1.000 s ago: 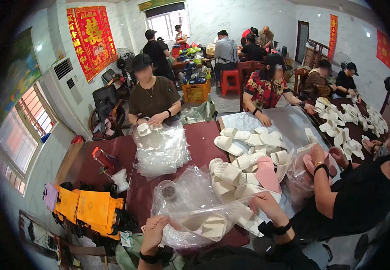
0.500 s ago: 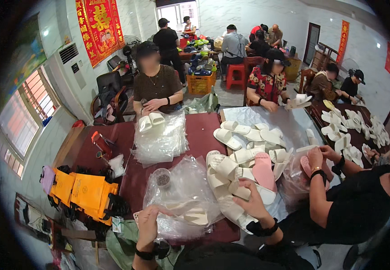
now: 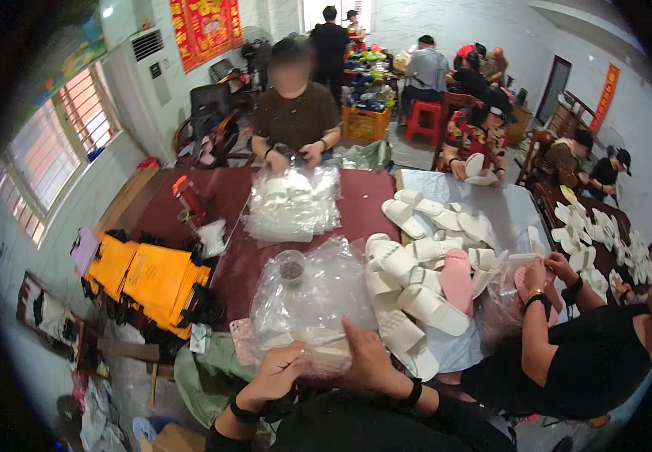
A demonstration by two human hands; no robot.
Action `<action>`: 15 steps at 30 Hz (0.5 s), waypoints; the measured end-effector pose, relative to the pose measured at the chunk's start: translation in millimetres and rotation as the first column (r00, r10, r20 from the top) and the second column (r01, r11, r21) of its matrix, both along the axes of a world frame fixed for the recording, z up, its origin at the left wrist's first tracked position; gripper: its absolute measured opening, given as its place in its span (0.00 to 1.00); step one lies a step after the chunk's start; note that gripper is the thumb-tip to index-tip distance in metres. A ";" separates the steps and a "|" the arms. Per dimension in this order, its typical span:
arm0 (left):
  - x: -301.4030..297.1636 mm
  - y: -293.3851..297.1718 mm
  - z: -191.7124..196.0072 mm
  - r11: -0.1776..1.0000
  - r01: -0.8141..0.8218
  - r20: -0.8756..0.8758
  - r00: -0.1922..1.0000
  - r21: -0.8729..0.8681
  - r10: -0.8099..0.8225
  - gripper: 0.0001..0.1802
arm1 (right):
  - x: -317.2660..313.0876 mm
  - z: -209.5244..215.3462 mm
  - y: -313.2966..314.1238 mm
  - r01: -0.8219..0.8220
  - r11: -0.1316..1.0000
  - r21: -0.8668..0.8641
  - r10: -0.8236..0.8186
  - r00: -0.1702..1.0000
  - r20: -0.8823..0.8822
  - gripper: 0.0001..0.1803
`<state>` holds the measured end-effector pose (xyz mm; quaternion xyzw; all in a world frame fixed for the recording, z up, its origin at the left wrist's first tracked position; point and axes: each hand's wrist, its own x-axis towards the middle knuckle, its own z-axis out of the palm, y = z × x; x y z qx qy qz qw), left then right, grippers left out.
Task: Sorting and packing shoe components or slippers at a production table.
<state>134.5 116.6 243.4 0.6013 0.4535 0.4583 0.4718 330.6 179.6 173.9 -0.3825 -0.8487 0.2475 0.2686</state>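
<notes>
Near the table's front edge, a clear plastic bag [image 3: 318,331] holds white slippers [image 3: 317,352], partly hidden by the film and my hands. At its left corner my left hand [image 3: 277,373] is closed, the fingers pinching the film. My right hand [image 3: 373,360] is at the bag's right side, thumb stretched up and apart from the fingers, which are partly hidden; nothing shows in its grasp. More clear bags lie flat beneath and beyond, with a small clear tub of dark bits [image 3: 290,271] on them. A heap of white slippers [image 3: 409,279] lies right of my right hand, one pink slipper [image 3: 457,280] on top.
Yellow bags with black straps [image 3: 162,277] are stacked at the left. A pink phone case [image 3: 242,340] lies at the front edge. Across the table a person [image 3: 296,120] handles a stack of clear bags [image 3: 294,211]. Close on my right, another person [image 3: 559,331] bags pink slippers.
My right hand has come left from above the slipper heap to the bag's right side. My left hand has moved slightly right. The view has shifted; the person across has lowered both hands onto the bags.
</notes>
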 end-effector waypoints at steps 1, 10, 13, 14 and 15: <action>-3.9 -7.7 3.9 0.999 0.051 0.085 0.995 0.009 -0.051 0.12 | -4.1 2.1 -0.9 -0.031 0.999 -0.011 0.031 0.999 0.008 0.50; -57.2 -57.1 8.9 0.905 0.415 -0.069 0.909 0.092 -0.410 0.12 | -44.4 6.4 -4.8 -0.257 0.933 0.253 0.266 0.964 0.002 0.14; -81.2 -77.5 6.4 0.895 0.439 -0.014 0.897 -0.077 -0.441 0.13 | -56.0 21.8 -13.6 -0.227 0.960 0.165 0.261 0.939 -0.224 0.09; -92.3 -85.2 -2.5 0.922 0.369 -0.078 0.922 -0.118 -0.379 0.14 | -57.1 11.9 -14.5 -0.243 0.958 0.149 0.272 0.936 -0.221 0.09; -102.5 -94.2 -9.5 0.939 0.234 -0.150 0.949 -0.250 -0.277 0.15 | -56.9 -4.6 -11.5 -0.169 0.986 -0.013 0.151 0.912 -0.382 0.12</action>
